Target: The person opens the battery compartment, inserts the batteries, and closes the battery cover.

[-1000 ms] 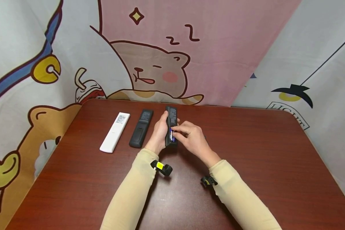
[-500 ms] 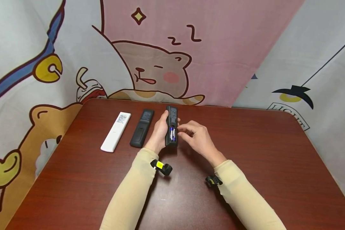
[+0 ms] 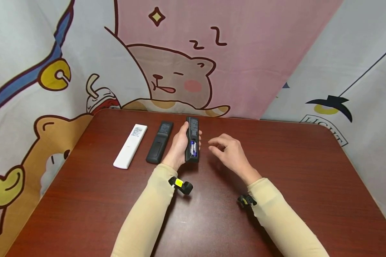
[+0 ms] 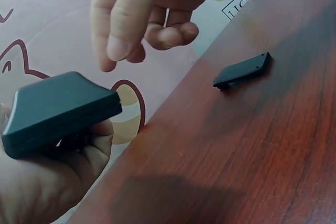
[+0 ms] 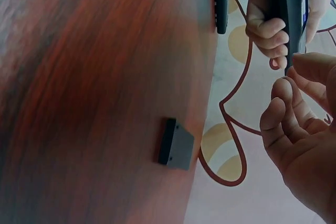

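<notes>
My left hand (image 3: 178,144) grips a black remote control (image 3: 193,129), its back turned up and its battery bay uncovered. Blue and white batteries (image 3: 193,148) lie side by side in the bay. To the right of the remote, my right hand (image 3: 229,151) hovers over the table with loosely bent fingers and nothing between them. A small black battery cover (image 4: 242,71) lies on the table in the left wrist view. The same cover (image 5: 178,145) shows in the right wrist view, while my right hand hides it in the head view.
Left of the held remote, a second black remote control (image 3: 159,142) lies face down on the brown table (image 3: 296,167). Farther left lies a white remote control (image 3: 130,146). A printed cloth (image 3: 251,64) hangs behind the table's far edge.
My right hand has drawn back from the batteries and moved right, away from the remote. My left hand keeps its grip on the remote in about the same place.
</notes>
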Motion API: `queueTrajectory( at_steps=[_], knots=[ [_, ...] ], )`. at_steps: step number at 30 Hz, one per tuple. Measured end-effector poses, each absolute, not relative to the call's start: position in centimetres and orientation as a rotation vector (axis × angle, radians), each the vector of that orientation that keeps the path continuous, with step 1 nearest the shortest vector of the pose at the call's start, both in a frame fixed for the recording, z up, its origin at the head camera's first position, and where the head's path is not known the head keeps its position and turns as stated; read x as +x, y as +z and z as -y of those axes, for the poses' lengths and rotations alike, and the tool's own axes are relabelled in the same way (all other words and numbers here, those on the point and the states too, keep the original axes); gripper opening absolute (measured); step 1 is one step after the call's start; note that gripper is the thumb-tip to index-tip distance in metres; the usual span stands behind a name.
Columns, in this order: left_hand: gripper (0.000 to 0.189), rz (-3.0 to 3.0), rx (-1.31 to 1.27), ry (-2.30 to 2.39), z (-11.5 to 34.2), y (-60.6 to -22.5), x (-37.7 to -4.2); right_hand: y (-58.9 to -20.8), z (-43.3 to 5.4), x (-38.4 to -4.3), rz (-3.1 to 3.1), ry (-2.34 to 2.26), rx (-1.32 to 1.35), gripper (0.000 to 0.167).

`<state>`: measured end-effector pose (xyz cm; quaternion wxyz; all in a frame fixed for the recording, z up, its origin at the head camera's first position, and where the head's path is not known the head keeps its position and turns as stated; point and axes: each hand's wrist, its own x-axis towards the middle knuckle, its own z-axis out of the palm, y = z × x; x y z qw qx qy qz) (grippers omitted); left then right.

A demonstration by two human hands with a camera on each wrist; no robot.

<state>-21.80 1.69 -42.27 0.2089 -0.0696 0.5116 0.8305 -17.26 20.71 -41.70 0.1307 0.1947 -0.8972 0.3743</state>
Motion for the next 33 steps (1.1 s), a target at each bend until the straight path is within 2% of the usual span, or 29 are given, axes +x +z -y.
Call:
queueTrajectory(
  at_steps=[33],
  knots=[
    [0.067, -1.474, -0.2, 2.286, -1.7, -42.2, -21.5, -42.7, -23.9, -17.6, 2.885, 0.891, 0.225, 0.023]
  ],
)
